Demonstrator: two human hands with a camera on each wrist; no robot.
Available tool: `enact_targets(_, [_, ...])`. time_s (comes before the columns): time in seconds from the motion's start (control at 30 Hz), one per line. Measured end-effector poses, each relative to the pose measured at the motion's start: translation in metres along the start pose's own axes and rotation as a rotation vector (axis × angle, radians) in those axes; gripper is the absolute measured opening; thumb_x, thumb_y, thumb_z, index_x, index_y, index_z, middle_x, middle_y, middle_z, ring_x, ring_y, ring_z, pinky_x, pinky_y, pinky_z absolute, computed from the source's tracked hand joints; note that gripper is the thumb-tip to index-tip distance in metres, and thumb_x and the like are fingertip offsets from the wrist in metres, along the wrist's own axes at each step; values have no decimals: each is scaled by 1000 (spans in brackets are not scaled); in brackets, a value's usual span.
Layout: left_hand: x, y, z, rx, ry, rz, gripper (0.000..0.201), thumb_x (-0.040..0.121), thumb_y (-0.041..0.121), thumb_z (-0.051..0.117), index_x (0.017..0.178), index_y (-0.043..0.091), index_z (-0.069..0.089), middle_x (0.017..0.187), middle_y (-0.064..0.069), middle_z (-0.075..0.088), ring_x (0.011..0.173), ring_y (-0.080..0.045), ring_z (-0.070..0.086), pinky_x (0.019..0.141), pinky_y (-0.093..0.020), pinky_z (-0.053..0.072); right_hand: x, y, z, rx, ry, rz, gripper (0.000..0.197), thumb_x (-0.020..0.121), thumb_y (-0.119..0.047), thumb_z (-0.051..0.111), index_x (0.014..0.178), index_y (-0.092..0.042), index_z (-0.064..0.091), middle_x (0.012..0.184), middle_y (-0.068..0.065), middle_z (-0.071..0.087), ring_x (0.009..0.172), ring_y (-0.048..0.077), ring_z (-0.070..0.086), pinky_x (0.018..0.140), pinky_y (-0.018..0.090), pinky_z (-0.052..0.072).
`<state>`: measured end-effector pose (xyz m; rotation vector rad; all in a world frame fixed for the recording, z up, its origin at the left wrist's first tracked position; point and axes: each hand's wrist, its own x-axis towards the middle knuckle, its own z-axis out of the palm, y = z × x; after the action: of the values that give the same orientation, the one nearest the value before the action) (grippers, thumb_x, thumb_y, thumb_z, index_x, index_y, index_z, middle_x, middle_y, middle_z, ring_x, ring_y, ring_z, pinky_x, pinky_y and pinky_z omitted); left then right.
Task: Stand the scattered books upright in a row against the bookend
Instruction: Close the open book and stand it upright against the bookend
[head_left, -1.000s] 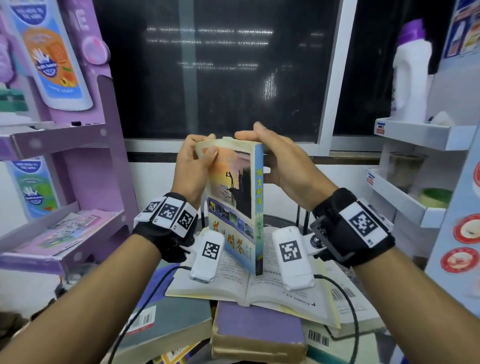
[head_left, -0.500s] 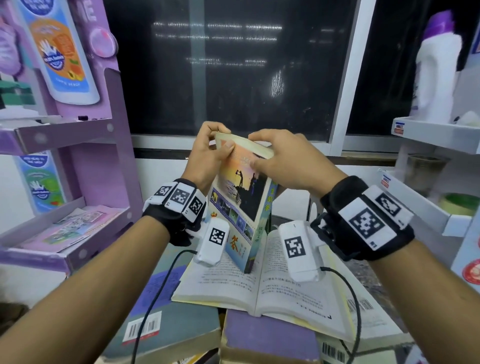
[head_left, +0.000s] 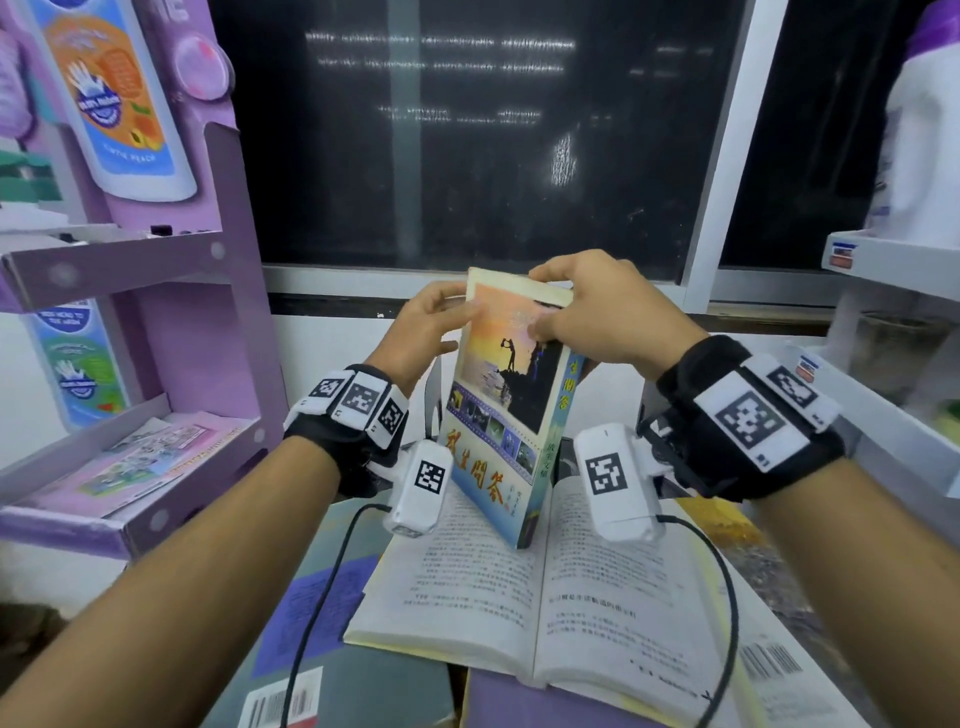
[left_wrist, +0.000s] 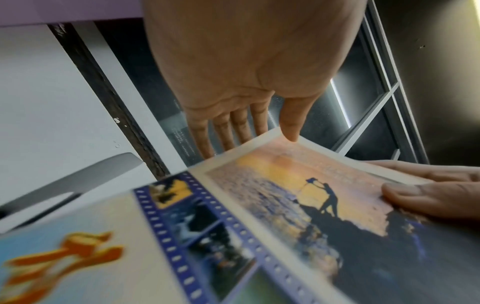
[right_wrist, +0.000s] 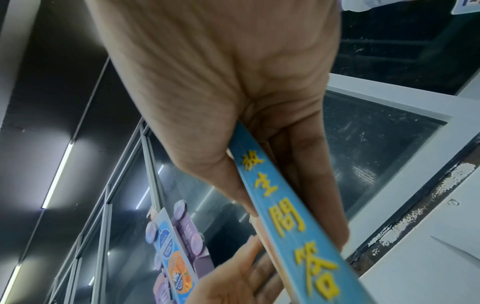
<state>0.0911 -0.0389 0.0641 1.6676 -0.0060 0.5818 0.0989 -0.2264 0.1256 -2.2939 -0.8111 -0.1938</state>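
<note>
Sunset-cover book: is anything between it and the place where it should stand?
Yes. The open book lies flat beneath the sunset-cover book, which the left hand and right hand hold tilted over its pages. A grey plate, perhaps the bookend, shows behind; nothing visible stands between them.

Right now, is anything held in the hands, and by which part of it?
The paperback book, by its top end: the right hand pinches the spine-side corner, the left hand the opposite corner, thumbs on the front cover.

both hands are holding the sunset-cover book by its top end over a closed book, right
No: the head view shows an open book beneath. The left hand and right hand do hold the sunset-cover book by its top end.
</note>
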Motion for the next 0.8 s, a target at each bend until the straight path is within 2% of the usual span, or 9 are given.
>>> enact_targets(0.1, [8,-19,-9,85,73,-29,26,95,16,56,120,15,58,121,2,62,107,-10,56,95,-32,41,14,5,1,-4,47,-13,43,88,-12,63,129,-21,53,117,11,61,110,23,60,59,36,62])
enact_targets(0.17, [15,-34,-15,122,114,-73,30,95,13,55,124,10,57,123,-2,59,108,-12,52,91,-28,38,25,9,3,-15,95,-21,34,88,-10,59,120,-19,58,109,10,66,102,23,65,63,39,62])
enact_targets(0.23, [21,-49,-21,149,148,-122,30,95,14,55,125,10,58,123,-3,58,109,-14,51,90,-29,36,36,11,10,-15,138,-13,33,87,-8,57,118,-18,60,104,10,67,86,24,69,57,38,61])
enact_targets(0.3, [26,-61,-26,177,175,-160,30,95,16,55,124,11,59,123,-4,59,109,-17,51,94,-31,39,49,15,19,-26,171,-1,37,87,-9,55,123,-17,59,106,10,64,87,25,68,55,37,61])
enact_targets(0.4, [30,-77,-30,215,191,-214,29,94,20,55,122,15,61,122,-4,60,111,-22,55,100,-38,44,68,19,35,-47,200,31,34,89,-10,55,123,-14,58,106,9,59,103,28,60,74,44,59])
enact_targets(0.47, [31,-84,-32,231,174,-238,28,94,21,54,120,18,61,121,-4,62,110,-25,58,95,-42,49,80,22,48,-72,210,61,35,90,-11,55,125,-14,56,110,10,57,104,31,58,82,48,56])
enact_targets(0.57, [32,-90,-34,180,141,-254,21,93,15,54,112,17,63,113,-6,65,99,-25,64,87,-46,55,96,26,70,-114,205,78,33,90,-15,55,123,-16,54,109,10,62,89,32,64,76,47,57])
enact_targets(0.7, [32,-92,-36,83,111,-258,21,93,11,54,111,10,65,99,-7,68,73,-20,65,59,-31,55,111,31,100,-171,153,97,33,89,-14,52,122,-13,52,106,12,63,81,33,65,75,46,57])
enact_targets(0.8, [31,-93,-38,55,101,-252,24,94,10,53,114,10,65,96,-6,69,72,-19,67,53,-26,53,118,37,118,-168,84,110,38,88,-11,49,127,-14,50,114,13,58,86,36,63,77,47,57])
